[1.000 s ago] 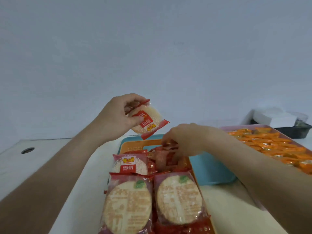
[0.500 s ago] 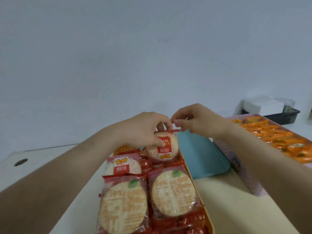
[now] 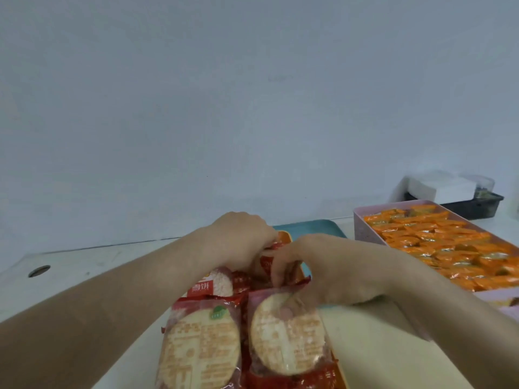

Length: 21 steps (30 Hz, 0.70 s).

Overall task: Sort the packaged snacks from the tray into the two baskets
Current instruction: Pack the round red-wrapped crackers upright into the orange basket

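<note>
Pinching the small red pack (image 3: 266,261) in the grip of left hand (image 3: 241,242) and right hand (image 3: 334,272), best laying it flat in the orange basket (image 3: 285,237), no squashing.

Left hand (image 3: 242,242), right hand (image 3: 335,272): bare.

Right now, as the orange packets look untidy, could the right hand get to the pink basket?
Probably yes: the pink basket stands open just right of the right hand, nothing between them. Both it and the left hand are busy with a red pack, though.
</note>
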{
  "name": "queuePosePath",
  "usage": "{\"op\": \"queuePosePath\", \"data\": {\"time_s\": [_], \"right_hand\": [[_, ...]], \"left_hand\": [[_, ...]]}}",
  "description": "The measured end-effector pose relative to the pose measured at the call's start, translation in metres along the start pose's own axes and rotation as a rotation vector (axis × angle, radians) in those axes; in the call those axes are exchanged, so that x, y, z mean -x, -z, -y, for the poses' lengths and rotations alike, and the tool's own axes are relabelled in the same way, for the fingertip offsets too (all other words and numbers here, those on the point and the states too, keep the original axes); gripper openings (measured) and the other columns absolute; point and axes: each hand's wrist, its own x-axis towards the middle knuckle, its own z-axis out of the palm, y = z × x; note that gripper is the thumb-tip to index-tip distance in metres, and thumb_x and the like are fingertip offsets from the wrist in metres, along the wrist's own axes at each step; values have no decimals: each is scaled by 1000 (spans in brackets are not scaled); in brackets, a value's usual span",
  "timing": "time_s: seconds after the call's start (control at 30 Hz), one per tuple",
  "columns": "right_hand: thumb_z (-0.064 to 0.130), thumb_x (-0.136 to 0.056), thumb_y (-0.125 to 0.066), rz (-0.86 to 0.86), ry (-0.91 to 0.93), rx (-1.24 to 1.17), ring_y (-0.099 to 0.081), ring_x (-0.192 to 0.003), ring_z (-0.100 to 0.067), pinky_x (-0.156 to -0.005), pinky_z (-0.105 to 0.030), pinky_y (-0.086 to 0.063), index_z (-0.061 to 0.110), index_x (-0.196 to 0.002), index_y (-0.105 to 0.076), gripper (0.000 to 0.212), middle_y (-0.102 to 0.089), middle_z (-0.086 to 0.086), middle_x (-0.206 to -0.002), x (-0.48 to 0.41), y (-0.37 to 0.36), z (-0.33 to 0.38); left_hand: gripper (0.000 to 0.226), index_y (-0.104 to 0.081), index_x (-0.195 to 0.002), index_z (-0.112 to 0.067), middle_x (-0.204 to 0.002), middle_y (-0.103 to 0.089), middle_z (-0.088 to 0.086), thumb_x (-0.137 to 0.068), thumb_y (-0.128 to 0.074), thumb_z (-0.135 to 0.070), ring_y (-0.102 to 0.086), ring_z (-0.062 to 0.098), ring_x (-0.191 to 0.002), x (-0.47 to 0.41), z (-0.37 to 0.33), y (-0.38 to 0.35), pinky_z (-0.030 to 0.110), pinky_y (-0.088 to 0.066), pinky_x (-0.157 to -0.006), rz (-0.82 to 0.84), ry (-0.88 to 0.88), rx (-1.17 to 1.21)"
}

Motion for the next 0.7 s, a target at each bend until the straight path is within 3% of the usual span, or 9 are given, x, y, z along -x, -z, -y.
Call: {"op": "queuePosePath", "data": {"time_s": [0.07, 0.13, 0.23, 0.3, 0.37, 0.43, 0.53, 0.6, 0.7], "right_hand": [[24, -78, -79, -92, 17, -162, -63, -80, -17, -81, -35, -52, 24, -84, -63, 18, -67, 3, -82, -2, 2, -10], [28, -76, -81, -88, 16, -235, -65, -81, -17, -85, -45, -52, 26, -88, -62, 22, -69, -4, -88, 2, 2, -13], [47, -68, -82, 59, -28, -50, -57, -103, -5, -93, -29, -48, 38, -116, -57, 55, -61, 17, -109, 8, -2, -10], [48, -66, -83, 92, -47, 34, -52, -111, -4, -94, -25, -44, 41, -126, -52, 68, -56, 20, -121, 9, -7, -5], [44, -66, -84, 67, -40, -10, -52, -110, -3, -92, -22, -44, 38, -126, -54, 68, -57, 18, -122, 8, -8, -4], [38, -68, -85, 45, -14, -68, -56, -104, -3, -93, -24, -45, 34, -120, -60, 58, -63, 17, -113, 7, -7, -9], [26, -76, -81, -4, 20, -218, -64, -98, -9, -92, -30, -51, 24, -111, -69, 38, -71, 6, -105, 10, 4, -17], [10, -79, -77, -156, 53, -473, -68, -95, -16, -90, -30, -53, 12, -108, -71, 29, -73, -6, -104, 9, 13, -21], [1, -79, -74, -562, 83, -737, -69, -89, -27, -89, -36, -54, 7, -102, -70, 25, -72, -13, -101, -7, 19, -27]], "left_hand": [[43, -59, -102, -34, -93, -67, -5, -69, -66, -61, -65, 22, -86, 0, 1, -3, 30, -49, -64, -23, 3, 37], [44, -59, -102, -33, -92, -67, -5, -69, -67, -59, -65, 21, -86, 2, 3, -5, 31, -51, -66, 1, 23, 81], [42, -56, -95, -26, -91, -64, -3, -70, -68, -58, -62, 23, -84, 1, 2, -7, 31, -46, -65, 16, 41, 68], [42, -52, -88, -24, -82, -57, -4, -71, -68, -58, -56, 23, -77, 1, 3, -6, 31, -43, -62, 25, 55, 57], [44, -49, -85, -24, -77, -51, -7, -70, -69, -60, -50, 21, -73, 0, 5, -8, 30, -38, -61, 44, 65, 65], [45, -52, -89, -26, -84, -57, -6, -69, -70, -61, -50, 20, -75, 1, 4, -6, 30, -37, -61, 60, 74, 96], [32, -55, -86, -22, -85, -61, -3, -75, -70, -48, -54, 20, -77, 2, 9, -4, 30, -39, -62, 91, 67, 241], [30, -60, -86, -16, -87, -66, 2, -75, -69, -42, -59, 21, -79, 4, 17, -5, 30, -45, -65, 121, 50, 393], [48, -67, -97, -23, -97, -71, -4, -64, -71, -57, -66, 15, -88, 11, 25, -6, 33, -54, -83, 91, 95, 599]]}}
